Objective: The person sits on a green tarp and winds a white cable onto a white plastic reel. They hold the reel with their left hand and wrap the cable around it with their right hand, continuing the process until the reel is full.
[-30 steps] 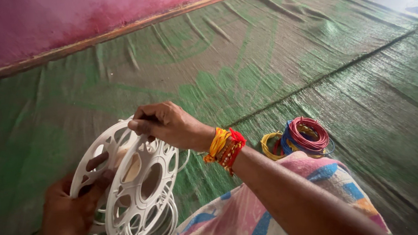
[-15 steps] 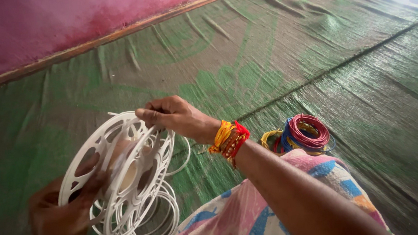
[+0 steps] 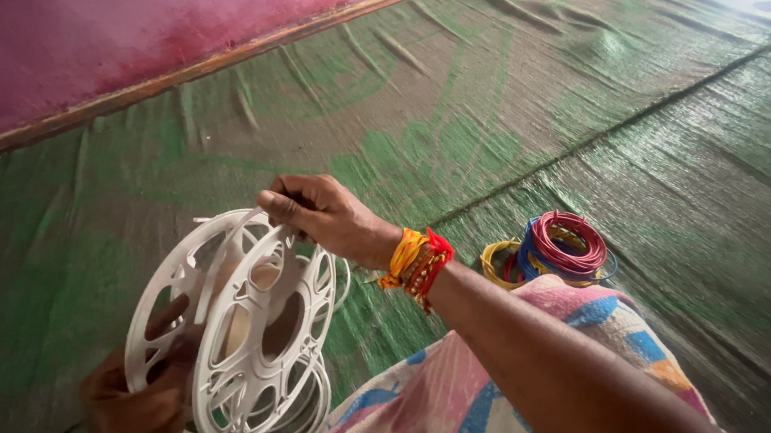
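White plastic spool (image 3: 248, 333), two round openwork flanges, rigid and smooth, held upright above a coarse woven green mat (image 3: 673, 148). Left hand (image 3: 140, 419) clasps its lower edge (fingers partly hidden behind the flange); right hand (image 3: 321, 214) pinches the top rim. Loose white wire loops (image 3: 296, 425) hang beneath, blurred.

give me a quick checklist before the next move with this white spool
1. Left hand grips the lower rim of the white spool: ok.
2. Right hand pinches the spool's top edge: ok.
3. White wire loops hang loose under the spool, not snagged: cannot tell.
4. Wire end held in the right fingers: cannot tell, hidden.
5. Coloured wire coils lie on the green mat, apart from the spool: ok.
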